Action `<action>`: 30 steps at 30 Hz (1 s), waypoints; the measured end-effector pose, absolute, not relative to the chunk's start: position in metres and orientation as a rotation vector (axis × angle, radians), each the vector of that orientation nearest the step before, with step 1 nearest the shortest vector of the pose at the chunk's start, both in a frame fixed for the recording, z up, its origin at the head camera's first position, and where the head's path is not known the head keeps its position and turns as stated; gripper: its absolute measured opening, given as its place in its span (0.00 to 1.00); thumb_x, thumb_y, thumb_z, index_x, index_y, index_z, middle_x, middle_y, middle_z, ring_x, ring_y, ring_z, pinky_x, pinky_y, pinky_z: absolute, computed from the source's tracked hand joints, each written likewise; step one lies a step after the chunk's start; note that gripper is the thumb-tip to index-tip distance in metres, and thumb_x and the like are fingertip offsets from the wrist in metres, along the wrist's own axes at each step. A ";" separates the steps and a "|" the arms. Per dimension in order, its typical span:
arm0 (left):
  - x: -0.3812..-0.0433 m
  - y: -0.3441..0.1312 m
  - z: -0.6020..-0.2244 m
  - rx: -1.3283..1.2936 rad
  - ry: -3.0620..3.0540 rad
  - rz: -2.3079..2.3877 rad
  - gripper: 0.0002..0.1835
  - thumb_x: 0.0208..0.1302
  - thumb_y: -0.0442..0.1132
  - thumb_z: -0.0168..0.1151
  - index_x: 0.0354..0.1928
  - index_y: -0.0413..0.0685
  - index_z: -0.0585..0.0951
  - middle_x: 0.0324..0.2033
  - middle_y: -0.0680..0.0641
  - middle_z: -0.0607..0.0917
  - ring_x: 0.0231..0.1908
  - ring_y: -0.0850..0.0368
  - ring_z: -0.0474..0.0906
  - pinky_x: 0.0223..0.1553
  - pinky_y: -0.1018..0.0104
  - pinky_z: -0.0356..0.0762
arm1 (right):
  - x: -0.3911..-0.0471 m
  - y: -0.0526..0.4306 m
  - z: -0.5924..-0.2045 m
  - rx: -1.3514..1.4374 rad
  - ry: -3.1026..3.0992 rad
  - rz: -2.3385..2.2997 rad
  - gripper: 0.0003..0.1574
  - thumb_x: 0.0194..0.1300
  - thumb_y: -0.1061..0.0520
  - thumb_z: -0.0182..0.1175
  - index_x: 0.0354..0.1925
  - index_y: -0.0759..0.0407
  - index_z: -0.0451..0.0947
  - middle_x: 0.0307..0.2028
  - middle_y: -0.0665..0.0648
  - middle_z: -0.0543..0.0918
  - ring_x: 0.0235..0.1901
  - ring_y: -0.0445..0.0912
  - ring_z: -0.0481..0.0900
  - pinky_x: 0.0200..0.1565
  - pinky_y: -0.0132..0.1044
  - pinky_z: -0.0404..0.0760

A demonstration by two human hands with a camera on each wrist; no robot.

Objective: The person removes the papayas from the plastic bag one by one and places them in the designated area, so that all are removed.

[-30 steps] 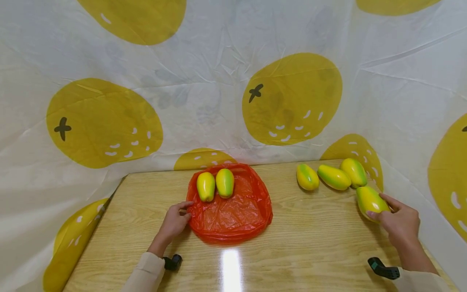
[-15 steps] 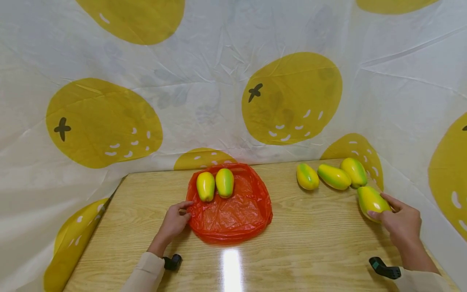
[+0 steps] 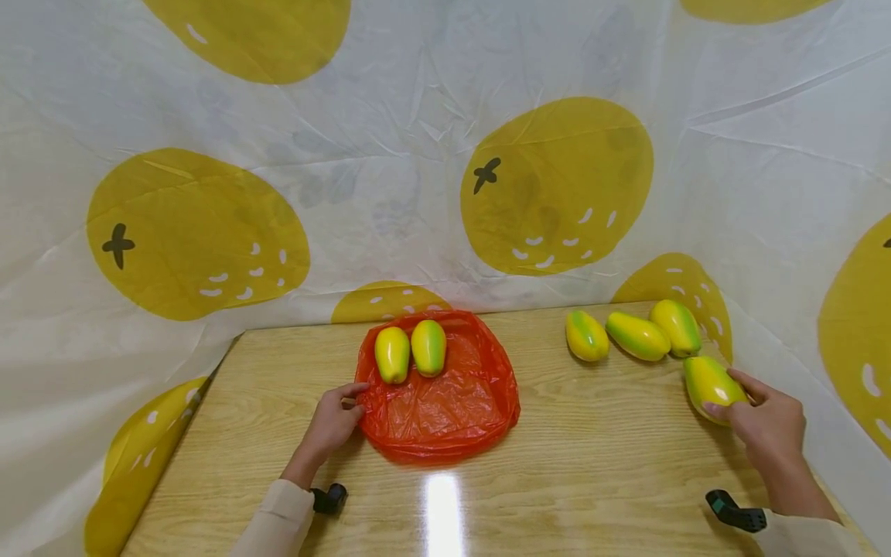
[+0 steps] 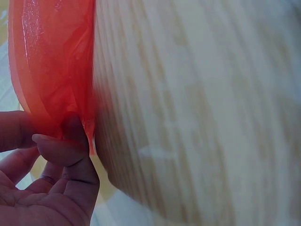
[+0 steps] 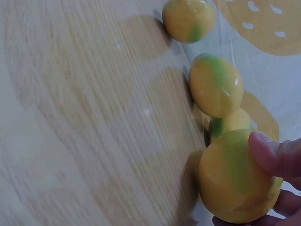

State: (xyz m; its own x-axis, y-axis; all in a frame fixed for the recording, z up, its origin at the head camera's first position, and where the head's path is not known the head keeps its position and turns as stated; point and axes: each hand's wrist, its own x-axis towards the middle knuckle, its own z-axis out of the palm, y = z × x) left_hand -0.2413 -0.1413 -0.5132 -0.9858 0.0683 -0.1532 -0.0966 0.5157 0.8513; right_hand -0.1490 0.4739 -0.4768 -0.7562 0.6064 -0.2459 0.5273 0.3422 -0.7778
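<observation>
At the bag's left edge, my left hand (image 3: 332,422) pinches the rim of a red plastic bag (image 3: 452,410), its thumb and finger meeting on the film in the left wrist view. The bag lies spread open on the table, with two yellow-green papayas (image 3: 393,356) side by side in its far left part. On the right, my right hand (image 3: 771,429) grips another papaya (image 3: 710,383) from its near right side, thumb on top in the right wrist view (image 5: 235,179). Whether this papaya touches the table is unclear.
Beyond the right hand lie a papaya at the back (image 3: 675,328), one slanted beside it (image 3: 636,336) and one apart to the left (image 3: 586,336). The wooden table (image 3: 557,464) meets a white fruit-print cloth (image 3: 390,193) at the back and sides.
My right hand and its papaya have shifted very slightly to the right. The left hand and the bag stay in place.
</observation>
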 end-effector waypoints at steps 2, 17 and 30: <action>-0.242 -0.141 -0.514 -0.021 2.586 1.467 0.23 0.70 0.25 0.55 0.66 0.38 0.79 0.54 0.36 0.81 0.44 0.50 0.79 0.38 0.66 0.80 | -0.147 0.475 -0.477 -1.048 -2.508 1.396 0.54 0.67 0.55 0.68 0.81 0.53 0.50 0.82 0.64 0.50 0.82 0.65 0.46 0.76 0.64 0.59; -0.241 -0.142 -0.512 0.000 2.563 1.488 0.23 0.71 0.26 0.55 0.67 0.38 0.79 0.52 0.36 0.80 0.44 0.50 0.81 0.39 0.64 0.82 | -0.140 0.476 -0.494 -0.724 -2.601 1.254 0.49 0.72 0.53 0.63 0.81 0.62 0.53 0.78 0.76 0.57 0.69 0.71 0.61 0.56 0.36 0.70; -0.240 -0.143 -0.508 0.001 2.586 1.456 0.22 0.72 0.26 0.56 0.66 0.38 0.79 0.54 0.35 0.81 0.46 0.48 0.82 0.39 0.62 0.83 | -0.137 0.472 -0.493 -0.613 -2.623 1.189 0.51 0.70 0.51 0.65 0.80 0.64 0.54 0.77 0.80 0.55 0.71 0.78 0.58 0.66 0.67 0.65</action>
State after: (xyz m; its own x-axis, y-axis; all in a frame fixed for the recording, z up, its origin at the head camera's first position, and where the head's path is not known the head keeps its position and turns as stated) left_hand -0.2400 -0.1425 -0.5085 -0.9850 0.0852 -0.1503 -0.0844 0.5220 0.8488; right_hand -0.1371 0.4723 -0.4934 -0.8948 0.4465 0.0083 0.2881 0.5913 -0.7532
